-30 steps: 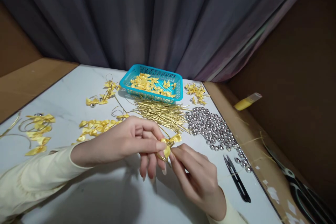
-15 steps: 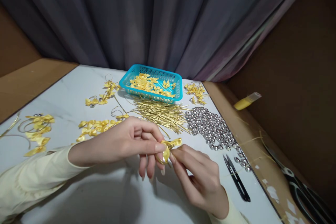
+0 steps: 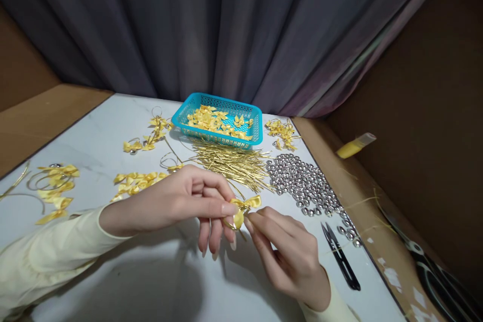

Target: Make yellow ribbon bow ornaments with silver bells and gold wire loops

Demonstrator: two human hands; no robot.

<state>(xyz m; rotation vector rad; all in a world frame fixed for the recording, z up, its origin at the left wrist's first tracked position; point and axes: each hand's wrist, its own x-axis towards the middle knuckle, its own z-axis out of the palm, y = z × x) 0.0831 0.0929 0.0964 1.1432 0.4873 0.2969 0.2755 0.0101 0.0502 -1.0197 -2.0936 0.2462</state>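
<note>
A yellow ribbon bow with a loop of gold cord is held between my hands, above the front of the white tabletop. My left hand pinches the bow's left side between thumb and index finger, its other fingers hanging below. From the right, the thumb and index fingertips of my right hand are pinched together at the bow's lower edge. What lies between those right fingertips is too small to make out. A short cord end sticks out below the bow.
Behind my hands lie gold cords, with a blue basket of yellow bows beyond. Silver beads and black thread snips are at right. More bows lie left. Large scissors rest past the right edge.
Both hands stay around the bow with only slight shifts. The right fingertips have drawn a little away to the right, and more of the bow's lower part shows.
</note>
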